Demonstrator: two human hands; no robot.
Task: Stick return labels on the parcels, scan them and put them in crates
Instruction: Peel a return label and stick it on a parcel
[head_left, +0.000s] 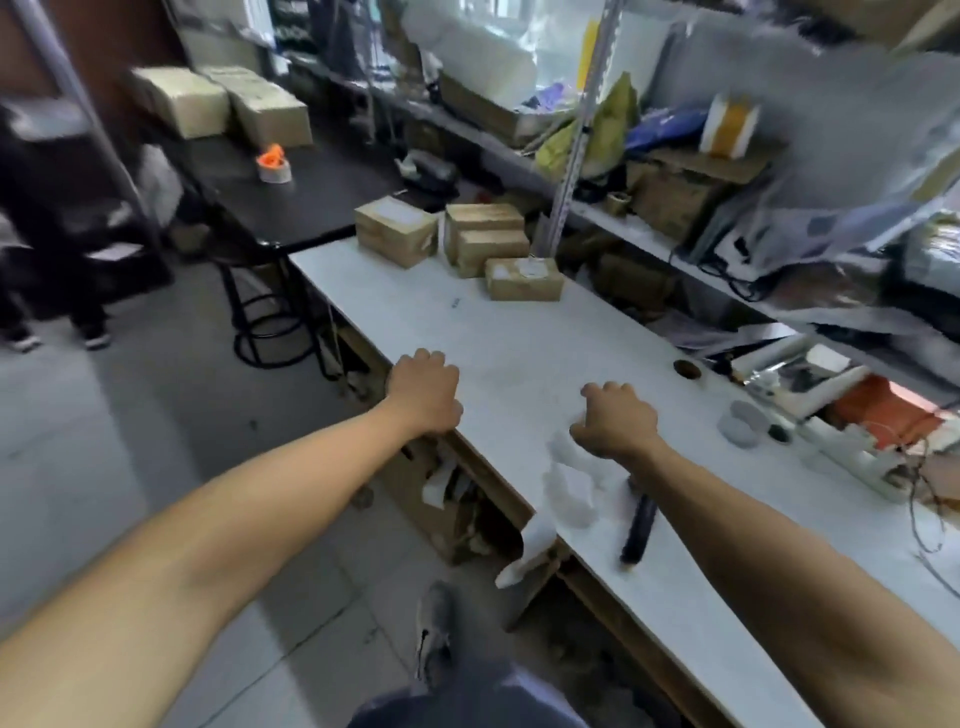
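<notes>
Several small cardboard parcels (396, 230) stand in a cluster at the far end of the white table (498, 332), some with white labels on top. My left hand (425, 389) hovers over the table's left edge with fingers curled down, holding nothing. My right hand (615, 418) hangs over the table's middle, fingers curled down, empty as far as I can see. A strip of white labels (569, 491) lies just below my right hand and droops over the table edge. A black handheld object (638, 530), perhaps a scanner, lies under my right forearm.
A black table (291, 202) with a tape roll (274, 167) and larger boxes (182, 101) adjoins the far end. Cluttered metal shelves (727, 234) run along the right. A black stool (265, 317) stands on the floor at left. Another person's legs (47, 291) are at far left.
</notes>
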